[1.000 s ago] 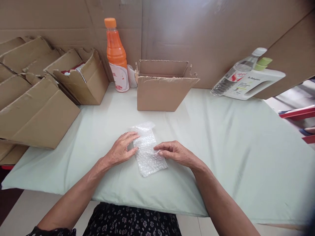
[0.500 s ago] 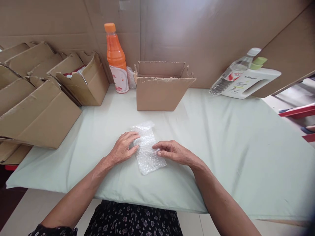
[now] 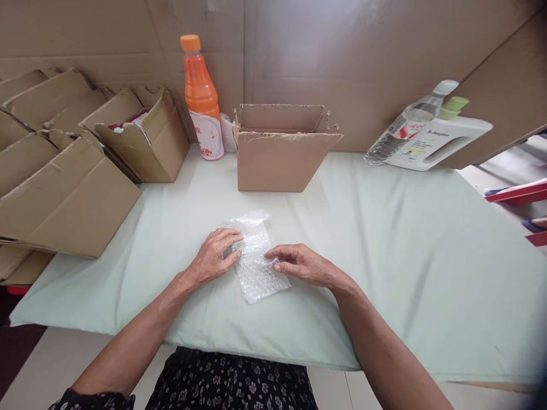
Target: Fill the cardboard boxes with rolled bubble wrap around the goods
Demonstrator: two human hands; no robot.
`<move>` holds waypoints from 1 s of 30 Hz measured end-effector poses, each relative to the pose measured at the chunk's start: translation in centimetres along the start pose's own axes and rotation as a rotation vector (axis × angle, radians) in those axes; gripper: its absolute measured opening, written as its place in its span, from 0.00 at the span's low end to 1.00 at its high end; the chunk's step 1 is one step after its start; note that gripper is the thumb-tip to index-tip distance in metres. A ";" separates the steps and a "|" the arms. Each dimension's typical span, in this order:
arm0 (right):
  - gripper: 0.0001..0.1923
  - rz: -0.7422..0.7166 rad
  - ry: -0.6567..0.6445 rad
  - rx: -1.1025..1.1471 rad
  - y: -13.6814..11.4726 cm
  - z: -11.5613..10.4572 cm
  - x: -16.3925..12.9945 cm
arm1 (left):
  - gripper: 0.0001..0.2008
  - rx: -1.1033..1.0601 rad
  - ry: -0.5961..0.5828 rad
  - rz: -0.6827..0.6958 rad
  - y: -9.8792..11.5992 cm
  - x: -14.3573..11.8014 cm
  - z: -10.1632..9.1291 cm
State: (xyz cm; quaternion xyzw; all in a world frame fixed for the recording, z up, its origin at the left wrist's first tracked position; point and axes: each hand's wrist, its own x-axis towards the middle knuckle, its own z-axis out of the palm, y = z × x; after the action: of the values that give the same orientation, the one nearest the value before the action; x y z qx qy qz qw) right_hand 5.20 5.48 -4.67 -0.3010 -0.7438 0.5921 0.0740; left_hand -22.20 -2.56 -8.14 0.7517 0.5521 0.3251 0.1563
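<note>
A clear bubble wrap bag [image 3: 261, 273] lies flat on the cloth near the front of the table, with its narrow flap at the far end. My left hand [image 3: 216, 253] rests at the bag's left edge, fingertips on the plastic and thumb apart from the fingers. From the right, my right hand [image 3: 301, 263] touches the bag's right side with the index finger and thumb, a gap showing between them. Neither hand is closed round anything. Beyond the hands stands an open-topped cardboard box [image 3: 273, 162]; what is inside it is hidden.
Several cut cardboard boxes [image 3: 81, 199] crowd the left side, one with red and white items inside. An orange drink bottle [image 3: 200, 102] stands at the back. At the back right are a tilted clear bottle [image 3: 405, 128] and a white jug [image 3: 453, 136]. Pale green cloth [image 3: 427, 273] covers the table.
Both hands and the bubble wrap bag keep their places. Only the camera view has shifted very slightly.
</note>
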 end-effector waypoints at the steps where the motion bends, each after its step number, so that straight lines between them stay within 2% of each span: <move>1: 0.23 -0.001 0.004 -0.003 0.0 0.0 0.0 | 0.14 0.001 -0.002 0.000 0.0 0.0 0.0; 11: 0.20 0.006 0.038 -0.033 -0.2 0.2 0.2 | 0.13 -0.009 -0.006 -0.006 0.0 0.0 -0.1; 18: 0.19 -0.024 0.000 -0.066 0.3 0.2 0.1 | 0.12 -0.030 0.013 -0.018 0.1 0.1 -0.1; 25: 0.25 -0.113 -0.047 -0.198 -0.4 -0.1 -0.5 | 0.13 -0.017 -0.022 -0.019 0.2 0.2 -0.3; 28: 0.24 -0.137 -0.068 -0.168 -0.5 0.2 -0.4 | 0.13 -0.005 -0.025 -0.015 0.1 0.2 -0.2; 30: 0.20 -0.106 -0.020 -0.166 -0.4 0.7 -0.1 | 0.13 -0.007 -0.024 -0.014 0.1 0.3 0.0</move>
State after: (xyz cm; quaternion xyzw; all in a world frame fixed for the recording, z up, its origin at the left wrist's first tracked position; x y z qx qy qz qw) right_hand 4.84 4.76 -4.46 -0.2604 -0.8060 0.5266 0.0727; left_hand -22.13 -2.33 -7.97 0.7511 0.5542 0.3171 0.1679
